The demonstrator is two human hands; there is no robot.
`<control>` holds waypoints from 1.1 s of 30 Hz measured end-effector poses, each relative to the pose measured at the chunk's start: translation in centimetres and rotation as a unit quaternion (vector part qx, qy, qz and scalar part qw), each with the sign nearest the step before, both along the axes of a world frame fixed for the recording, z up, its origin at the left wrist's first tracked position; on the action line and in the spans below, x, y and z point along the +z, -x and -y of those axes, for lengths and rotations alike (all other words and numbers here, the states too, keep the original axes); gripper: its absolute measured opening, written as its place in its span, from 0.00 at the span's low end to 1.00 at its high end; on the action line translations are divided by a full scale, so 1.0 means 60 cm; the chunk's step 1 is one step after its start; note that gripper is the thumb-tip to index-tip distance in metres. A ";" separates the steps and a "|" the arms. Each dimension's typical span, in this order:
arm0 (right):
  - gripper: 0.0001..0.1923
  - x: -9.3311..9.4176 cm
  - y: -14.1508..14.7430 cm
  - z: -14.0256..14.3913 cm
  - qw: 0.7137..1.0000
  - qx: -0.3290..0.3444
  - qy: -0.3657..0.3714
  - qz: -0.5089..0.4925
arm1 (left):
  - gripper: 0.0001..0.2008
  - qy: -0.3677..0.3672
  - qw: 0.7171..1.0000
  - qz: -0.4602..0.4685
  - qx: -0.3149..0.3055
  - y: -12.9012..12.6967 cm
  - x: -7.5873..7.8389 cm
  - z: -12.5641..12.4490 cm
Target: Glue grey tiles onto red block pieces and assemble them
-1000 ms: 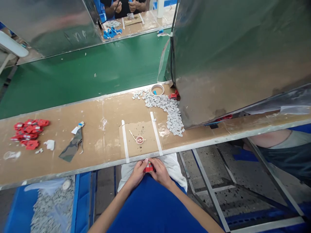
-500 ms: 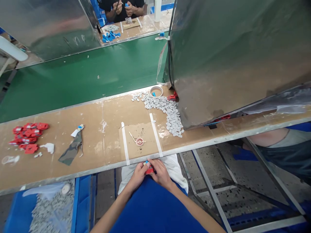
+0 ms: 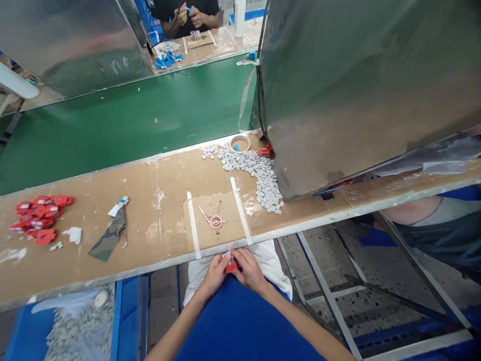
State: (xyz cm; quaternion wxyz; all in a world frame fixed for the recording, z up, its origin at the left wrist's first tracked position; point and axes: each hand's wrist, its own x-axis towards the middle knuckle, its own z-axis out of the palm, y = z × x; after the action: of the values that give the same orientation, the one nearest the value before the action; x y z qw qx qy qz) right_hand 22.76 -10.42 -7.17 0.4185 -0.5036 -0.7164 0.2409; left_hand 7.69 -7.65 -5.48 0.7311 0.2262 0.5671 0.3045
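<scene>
Between both hands, just below the bench edge and above my lap, is a small red plastic part (image 3: 230,265). My left hand (image 3: 217,268) is closed on its left side, with the thumb on top. My right hand (image 3: 248,265) grips it from the right, fingers curled over the upper side. The fingers cover much of the part. Ahead on the bench, a small round cup (image 3: 215,221) with reddish contents and a thin stick across it stands on a taped-down cardboard sheet (image 3: 199,238). Another thin stick (image 3: 204,214) lies beside the cup.
Grey flat pieces (image 3: 266,185) are heaped at right by a tape roll (image 3: 239,144) and a metal panel (image 3: 356,100). Red parts (image 3: 41,215) and a camouflage cloth (image 3: 110,235) lie left. Beyond runs a green belt (image 3: 131,120); a person's hands (image 3: 190,16) work across it.
The view has shifted slightly. Both hands keep hold of the red part; blue and white at its top, visible before, is now mostly covered by the fingers.
</scene>
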 end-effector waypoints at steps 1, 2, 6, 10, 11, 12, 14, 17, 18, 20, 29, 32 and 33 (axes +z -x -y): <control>0.25 0.002 0.000 -0.001 1.000 0.000 0.000 0.000 | 0.31 0.002 1.000 0.009 0.000 -0.002 0.004 -0.002; 0.25 0.003 0.000 -0.001 1.000 0.001 -0.001 0.000 | 0.31 0.003 1.000 0.020 -0.001 -0.004 0.009 -0.003; 0.25 0.010 -0.002 -0.005 1.000 0.008 -0.005 -0.001 | 0.29 0.006 0.998 0.060 -0.004 -0.010 0.031 -0.011; 0.26 0.012 -0.005 -0.007 1.000 0.016 -0.008 -0.001 | 0.27 0.012 0.997 0.080 0.005 -0.011 0.044 -0.017; 0.26 0.012 -0.006 -0.008 1.000 0.018 -0.008 -0.001 | 0.27 0.015 0.996 0.082 0.008 -0.010 0.046 -0.019; 0.27 0.012 -0.006 -0.008 1.000 0.020 -0.008 -0.001 | 0.26 0.018 0.996 0.084 0.012 -0.009 0.048 -0.021; 0.27 0.012 -0.008 -0.008 1.000 0.023 -0.006 0.001 | 0.25 0.026 0.996 0.087 0.023 -0.006 0.053 -0.024; 0.28 0.012 -0.009 -0.007 1.000 0.025 -0.003 0.005 | 0.24 0.036 0.995 0.087 0.043 -0.003 0.060 -0.028; 0.28 0.012 -0.009 -0.006 1.000 0.024 -0.002 0.007 | 0.24 0.040 0.994 0.087 0.047 -0.002 0.061 -0.030; 0.27 0.011 -0.008 -0.006 1.000 0.022 -0.001 0.013 | 0.24 0.048 0.994 0.086 0.054 -0.002 0.064 -0.032; 0.25 0.009 -0.008 -0.005 0.999 0.011 -0.006 0.039 | 0.22 0.072 0.991 0.091 0.068 -0.002 0.082 -0.035; 0.24 0.009 -0.007 -0.005 0.999 0.010 -0.008 0.041 | 0.22 0.077 0.991 0.087 0.068 -0.001 0.081 -0.036; 0.24 0.009 -0.007 -0.005 0.999 0.009 -0.007 0.042 | 0.22 0.077 0.991 0.086 0.068 0.000 0.081 -0.036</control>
State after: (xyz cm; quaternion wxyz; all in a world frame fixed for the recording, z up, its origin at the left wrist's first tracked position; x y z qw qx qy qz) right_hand 23.17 -10.11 -6.63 0.3895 -0.5035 -0.7397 0.2182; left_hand 7.71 -5.47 -0.63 0.7698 0.1033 0.5380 0.3276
